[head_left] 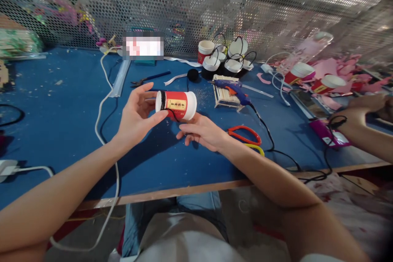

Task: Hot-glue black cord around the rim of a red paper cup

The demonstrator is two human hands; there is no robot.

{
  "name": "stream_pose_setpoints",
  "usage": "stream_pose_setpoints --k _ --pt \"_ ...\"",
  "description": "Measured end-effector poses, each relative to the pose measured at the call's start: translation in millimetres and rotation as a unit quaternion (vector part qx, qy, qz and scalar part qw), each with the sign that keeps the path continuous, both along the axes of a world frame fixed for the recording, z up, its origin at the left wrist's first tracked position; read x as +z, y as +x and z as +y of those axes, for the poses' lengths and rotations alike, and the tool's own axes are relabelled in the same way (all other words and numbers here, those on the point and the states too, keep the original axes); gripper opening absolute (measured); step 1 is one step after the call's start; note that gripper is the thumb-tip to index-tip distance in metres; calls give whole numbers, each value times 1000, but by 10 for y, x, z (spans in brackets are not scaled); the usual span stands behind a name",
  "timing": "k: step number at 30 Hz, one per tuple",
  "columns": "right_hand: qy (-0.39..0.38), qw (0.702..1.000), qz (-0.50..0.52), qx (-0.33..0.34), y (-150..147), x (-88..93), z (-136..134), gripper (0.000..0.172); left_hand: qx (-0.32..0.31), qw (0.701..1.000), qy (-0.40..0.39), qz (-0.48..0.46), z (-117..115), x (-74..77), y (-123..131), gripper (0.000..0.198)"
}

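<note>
My left hand (136,115) holds a small white cup with a red and yellow label (176,105) on its side above the blue table (61,114), thumb and fingers pinching its left end. A thin black cord loops round that end. My right hand (202,132) lies under the cup's right end, fingers curled loosely and touching its underside.
A blue glue gun (232,88) rests on a stick rack behind the cup. Red and yellow scissors (245,135) lie right of my hand. Several finished cups (225,59) stand at the back. Another person's arm (365,125) reaches in at right. Pliers (149,79) and cables lie left.
</note>
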State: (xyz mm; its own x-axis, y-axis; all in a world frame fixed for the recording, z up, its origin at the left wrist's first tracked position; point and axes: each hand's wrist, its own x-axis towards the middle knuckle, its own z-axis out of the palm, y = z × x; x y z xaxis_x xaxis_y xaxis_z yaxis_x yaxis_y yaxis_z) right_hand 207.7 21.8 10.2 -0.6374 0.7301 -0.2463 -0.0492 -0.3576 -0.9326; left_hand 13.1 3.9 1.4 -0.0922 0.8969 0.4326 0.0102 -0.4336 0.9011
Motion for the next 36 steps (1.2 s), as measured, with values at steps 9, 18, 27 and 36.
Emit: stream_pose_setpoints --k 9,18,27,36 --pt "274 945 -177 -18 178 132 -84 24 9 995 10 101 50 -16 -61 67" --pt "570 789 -158 -165 296 293 -36 13 -81 985 -42 149 -77 52 11 62" --pt "575 784 -148 -182 236 322 -35 12 -136 976 -70 153 -186 61 92 60" --pt "527 815 -167 -175 260 274 6 16 -148 977 -73 135 -193 75 104 60"
